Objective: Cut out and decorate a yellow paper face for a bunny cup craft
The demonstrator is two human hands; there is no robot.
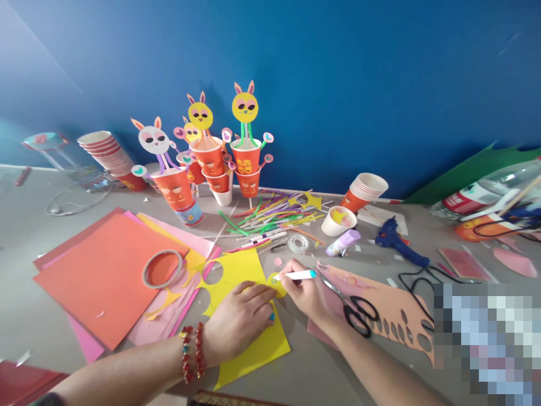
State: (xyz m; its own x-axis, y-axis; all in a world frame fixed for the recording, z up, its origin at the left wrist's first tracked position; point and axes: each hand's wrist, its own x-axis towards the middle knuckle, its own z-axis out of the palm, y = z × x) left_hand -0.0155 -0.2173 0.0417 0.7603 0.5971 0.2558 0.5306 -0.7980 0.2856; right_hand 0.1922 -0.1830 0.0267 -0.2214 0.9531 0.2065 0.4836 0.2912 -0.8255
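The right hand's fingers (288, 276) pinch a white marker (301, 275) with a blue end, its tip at a small yellow disc (278, 286), short of the middle of the table (313, 369). The left hand (240, 324) rests on a yellow sheet (236, 270), fingertips at the disc's edge; a blue cap (271, 317) shows beside its fingers, whether gripped I cannot tell. Scissors (350, 304) lie just right of the right hand. Orange paper (97, 265) carries a tape roll (146, 273) toward the table's left edge. Colored strips (274, 219) and rabbit-topped cups (173, 189) sit near the far edge.
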